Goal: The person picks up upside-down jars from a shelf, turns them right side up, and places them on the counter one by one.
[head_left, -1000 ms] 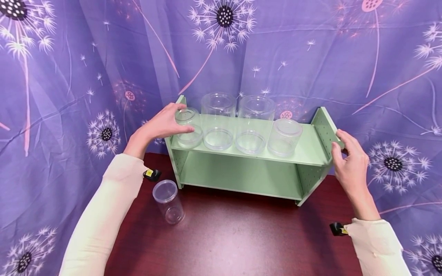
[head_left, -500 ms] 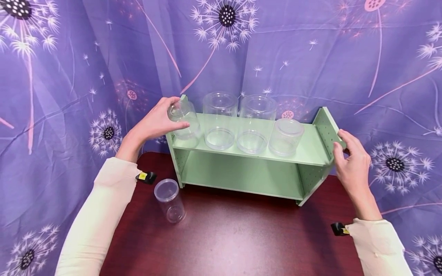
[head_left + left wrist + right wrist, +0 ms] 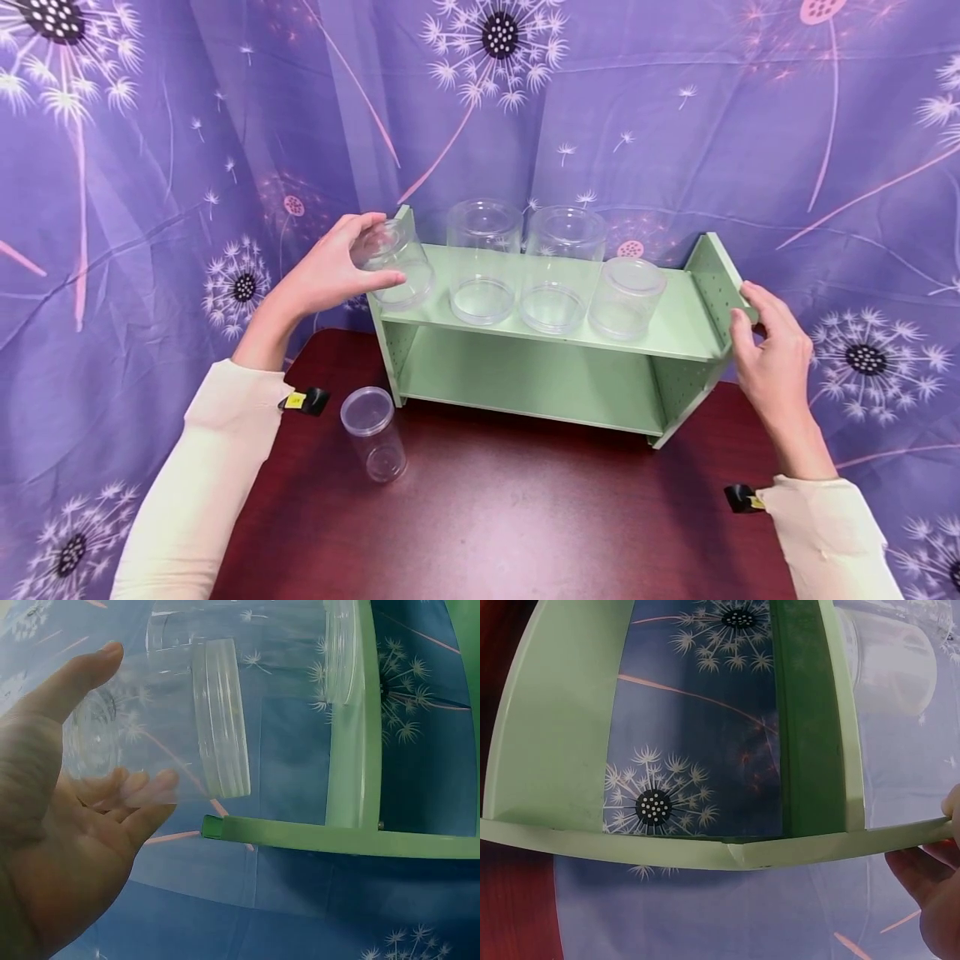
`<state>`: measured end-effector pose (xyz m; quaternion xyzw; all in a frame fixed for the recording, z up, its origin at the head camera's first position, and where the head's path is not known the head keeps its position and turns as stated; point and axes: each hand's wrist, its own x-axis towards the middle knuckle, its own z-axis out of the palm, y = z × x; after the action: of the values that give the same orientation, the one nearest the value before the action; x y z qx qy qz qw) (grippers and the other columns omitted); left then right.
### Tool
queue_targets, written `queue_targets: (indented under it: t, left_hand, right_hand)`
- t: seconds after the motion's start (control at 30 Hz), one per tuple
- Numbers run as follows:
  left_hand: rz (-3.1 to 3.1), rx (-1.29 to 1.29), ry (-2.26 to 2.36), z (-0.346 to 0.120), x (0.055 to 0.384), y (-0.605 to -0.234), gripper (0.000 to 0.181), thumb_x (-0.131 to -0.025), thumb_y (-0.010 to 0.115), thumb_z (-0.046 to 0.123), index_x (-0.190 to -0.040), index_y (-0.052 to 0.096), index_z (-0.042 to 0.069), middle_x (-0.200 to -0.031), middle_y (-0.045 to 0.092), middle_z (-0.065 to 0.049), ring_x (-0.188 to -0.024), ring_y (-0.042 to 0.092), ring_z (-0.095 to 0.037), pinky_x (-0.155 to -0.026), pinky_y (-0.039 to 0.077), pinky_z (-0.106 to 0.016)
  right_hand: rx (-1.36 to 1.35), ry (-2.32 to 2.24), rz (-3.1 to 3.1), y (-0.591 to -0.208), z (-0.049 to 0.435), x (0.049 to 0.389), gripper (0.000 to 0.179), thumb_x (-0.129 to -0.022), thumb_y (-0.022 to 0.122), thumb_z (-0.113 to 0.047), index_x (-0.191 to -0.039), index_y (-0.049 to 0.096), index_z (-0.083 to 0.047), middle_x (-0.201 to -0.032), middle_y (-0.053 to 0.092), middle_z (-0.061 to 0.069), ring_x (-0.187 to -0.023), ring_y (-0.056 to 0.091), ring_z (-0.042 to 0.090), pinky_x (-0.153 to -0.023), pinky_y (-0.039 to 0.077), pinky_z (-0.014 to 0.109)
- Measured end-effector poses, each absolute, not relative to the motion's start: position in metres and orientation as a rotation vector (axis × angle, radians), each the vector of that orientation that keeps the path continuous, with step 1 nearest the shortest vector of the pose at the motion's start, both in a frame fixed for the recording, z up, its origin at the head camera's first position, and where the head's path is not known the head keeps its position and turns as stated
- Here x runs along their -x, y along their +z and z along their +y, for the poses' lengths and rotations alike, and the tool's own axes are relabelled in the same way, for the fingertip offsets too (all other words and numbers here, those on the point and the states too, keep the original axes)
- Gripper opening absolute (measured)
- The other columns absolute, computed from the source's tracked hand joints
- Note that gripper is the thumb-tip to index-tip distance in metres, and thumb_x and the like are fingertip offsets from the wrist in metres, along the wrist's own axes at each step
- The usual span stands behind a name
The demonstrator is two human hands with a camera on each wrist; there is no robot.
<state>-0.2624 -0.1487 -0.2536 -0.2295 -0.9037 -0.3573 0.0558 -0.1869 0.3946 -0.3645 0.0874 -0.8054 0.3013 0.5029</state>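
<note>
My left hand [image 3: 322, 267] holds a short clear jar [image 3: 408, 279] at the left end of the green two-tier shelf [image 3: 525, 379]. The jar leans to the left, and in the left wrist view its wide ringed end [image 3: 221, 720] is apart from the upper board. Thumb and fingers lie on opposite sides of the narrower end. At the other end, my right hand [image 3: 776, 358] grips the edge of the shelf's right side panel [image 3: 712, 292]. Two tall clear jars [image 3: 483, 262] and another short clear jar [image 3: 628, 300] stand on the upper board.
A slim clear jar with a lid [image 3: 375, 433] stands on the dark red table [image 3: 525, 517], in front of the shelf's left end. A purple dandelion-print cloth [image 3: 637, 100] hangs close behind and at the sides.
My left hand has lifted the short jar off the upper board and shifted it left, tilting it. My right hand keeps its place on the side panel.
</note>
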Motion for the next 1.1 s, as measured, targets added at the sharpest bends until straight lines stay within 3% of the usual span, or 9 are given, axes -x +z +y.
queue_targets:
  t: [0.4, 0.5, 0.8, 1.1]
  left_hand:
    - [-2.674, 0.733, -1.246, -0.164, 0.238, -0.267, 0.084, -0.088, 0.083, 0.026, -0.158, 0.039, 0.009, -0.155, 0.042, -0.01, -0.142, 0.042, -0.027, -0.118, 0.032, -0.049]
    - [-2.673, 0.754, -1.246, -0.164, 0.231, -0.27, 0.084, -0.089, 0.082, 0.026, -0.158, 0.038, 0.009, -0.155, 0.043, -0.01, -0.143, 0.042, -0.027, -0.118, 0.033, -0.05]
    - [-2.649, 0.831, -1.214, -0.153, 0.216, -0.282, 0.083, -0.088, 0.084, 0.022, -0.157, 0.04, 0.009, -0.153, 0.044, -0.01, -0.141, 0.042, -0.026, -0.118, 0.033, -0.049]
    - [-2.621, 0.941, -1.235, -0.136, 0.197, -0.299, 0.087, -0.083, 0.088, 0.024, -0.155, 0.042, 0.007, -0.151, 0.046, -0.008, -0.139, 0.044, -0.024, -0.117, 0.033, -0.049]
  right_hand:
    - [-0.192, 0.736, -1.945, -0.365, 0.395, 0.189, 0.032, -0.094, 0.065, 0.002, -0.126, 0.071, 0.003, -0.129, 0.069, 0.02, -0.118, 0.056, -0.008, -0.094, 0.039, 0.003]
    - [-0.182, 0.736, -1.941, -0.366, 0.395, 0.189, 0.032, -0.094, 0.066, 0.002, -0.125, 0.072, 0.004, -0.128, 0.069, 0.021, -0.119, 0.058, -0.004, -0.095, 0.038, 0.002]
    - [-0.163, 0.776, -1.965, -0.364, 0.398, 0.186, 0.034, -0.094, 0.067, 0.003, -0.128, 0.071, 0.001, -0.131, 0.068, 0.018, -0.113, 0.052, -0.016, -0.091, 0.04, 0.001]
    - [-0.095, 0.864, -2.039, -0.358, 0.396, 0.181, 0.035, -0.098, 0.067, -0.006, -0.133, 0.071, -0.005, -0.135, 0.068, 0.01, -0.105, 0.054, -0.016, -0.084, 0.042, 0.001]
